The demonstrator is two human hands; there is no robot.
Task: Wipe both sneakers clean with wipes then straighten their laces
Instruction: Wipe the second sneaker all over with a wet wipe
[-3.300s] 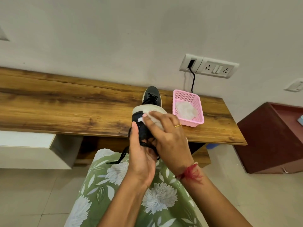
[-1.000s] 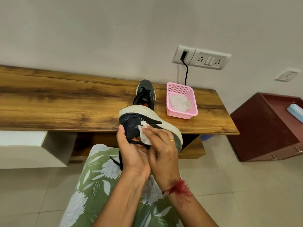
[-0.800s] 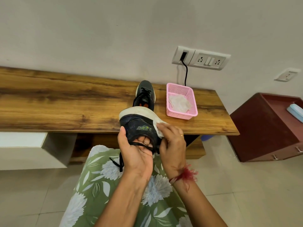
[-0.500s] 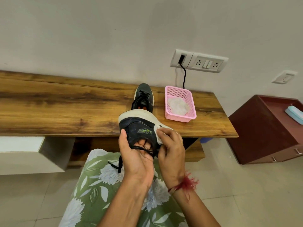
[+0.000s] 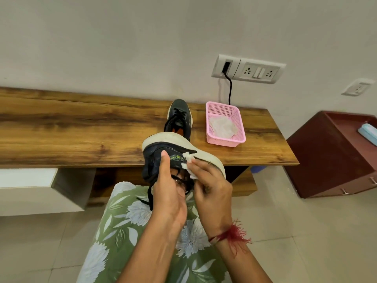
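Wiping stage, judged in progress: the left hand (image 5: 167, 186) grips the black sneaker (image 5: 161, 149), tilted over the lap just in front of the desk (image 5: 81, 129). The right hand (image 5: 212, 186) pinches a white wipe (image 5: 187, 160) against its dark upper. The second sneaker (image 5: 179, 117) stands on the desk, its cleaning not discernible, and lace straightening appears still to come. The adjacent pink basket (image 5: 225, 142) holds crumpled wipes (image 5: 222, 124).

Pale wall (image 5: 122, 37), wooden bench (image 5: 61, 129), maroon cabinet (image 5: 326, 156), tiled floor (image 5: 306, 231)
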